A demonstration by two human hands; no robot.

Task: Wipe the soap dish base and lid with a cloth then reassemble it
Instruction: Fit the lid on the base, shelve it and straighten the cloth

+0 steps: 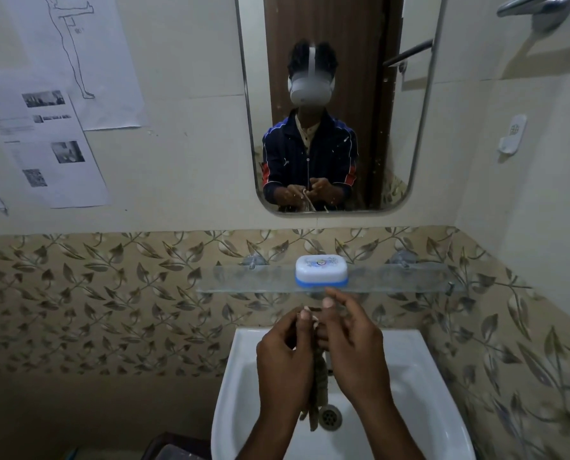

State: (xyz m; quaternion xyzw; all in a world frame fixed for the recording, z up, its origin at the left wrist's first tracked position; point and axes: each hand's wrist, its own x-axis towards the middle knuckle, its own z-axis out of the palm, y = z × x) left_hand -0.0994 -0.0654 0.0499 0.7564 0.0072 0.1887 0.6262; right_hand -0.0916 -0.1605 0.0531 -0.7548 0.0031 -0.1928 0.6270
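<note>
The soap dish (321, 271) stands closed on the glass shelf (243, 279), its white lid sitting on the blue base. Below it, over the sink, my left hand (285, 353) and my right hand (351, 343) are held close together. Both pinch the top of a dull, patterned cloth (319, 386) that hangs down between them toward the drain. My fingertips are a little below the shelf's front edge and do not touch the dish.
A white sink (409, 376) with a metal drain (330, 416) lies under my hands. A mirror (336, 104) hangs above the shelf, papers (54, 127) are stuck to the left wall, and a dark bin (174, 448) sits at the lower left.
</note>
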